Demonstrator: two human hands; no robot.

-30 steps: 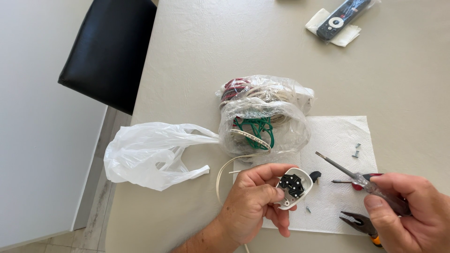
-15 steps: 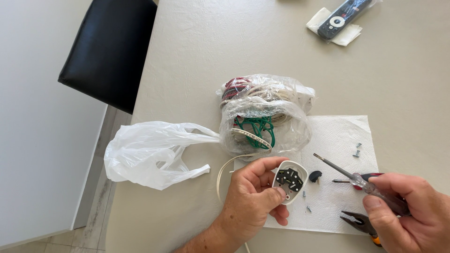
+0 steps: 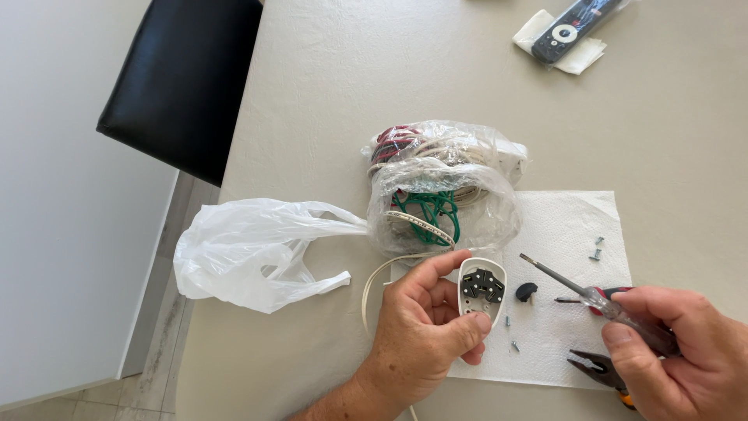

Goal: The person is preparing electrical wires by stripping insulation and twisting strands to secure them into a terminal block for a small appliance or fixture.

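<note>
— White plug body: how do the fingers hold it?
— Left hand point(image 3: 425, 335) pinches the opened plug point(image 3: 481, 290) between thumb and fingertips, its dark interior facing up, above the paper towel point(image 3: 573, 226).
— And the other hand?
— Right hand point(image 3: 686, 351) is closed around a screwdriver point(image 3: 580, 287), tip aimed toward the plug. Loose screws point(image 3: 597, 248) and pliers point(image 3: 596, 366) lie on the towel; a bag of cables point(image 3: 444, 187) sits just beyond.

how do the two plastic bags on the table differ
The clear plastic bag is see-through, bulging with coiled wires, green and red among them. The white plastic bag is cloudy, crumpled and looks slack, its handles trailing toward the clear one. Both lie on the table, beyond the left hand.
</note>
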